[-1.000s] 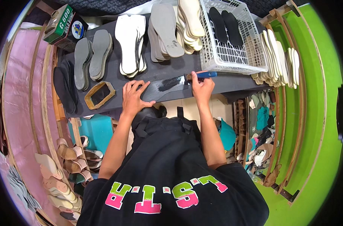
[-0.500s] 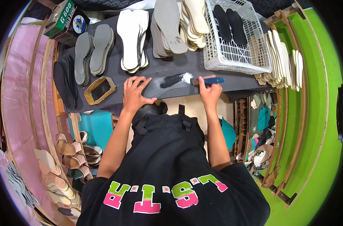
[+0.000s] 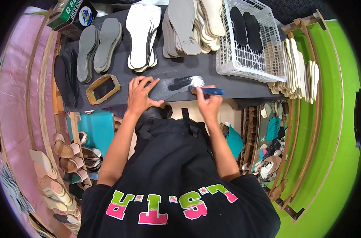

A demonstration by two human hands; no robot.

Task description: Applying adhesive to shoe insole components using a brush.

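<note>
A dark insole (image 3: pixel 175 83) lies flat along the table's near edge, with a shiny wet patch toward its right end. My left hand (image 3: pixel 140 94) rests over its left end, fingers spread and thumb apart, pressing on the sole and table. In my right hand (image 3: pixel 208 104) is a brush (image 3: pixel 213 91) with a blue handle, pinched between thumb and fingers. Its bristle end touches the insole near the wet patch. To the left of my left hand sits an open cut-down container (image 3: pixel 104 89) with a yellowish rim and dark inside.
Behind stand stacks of grey insoles (image 3: pixel 108 43), white insoles (image 3: pixel 142 37) and cream insoles (image 3: pixel 212 23). A white plastic basket (image 3: pixel 250 70) holds black insoles. More pale insoles (image 3: pixel 295 71) lean at the right. A green and black tin (image 3: pixel 73 18) stands back left. Shoe racks (image 3: pixel 75 158) flank me.
My right hand and the brush have moved left and slightly nearer to me, with the brush more over the insole. My left hand stays in place on the insole.
</note>
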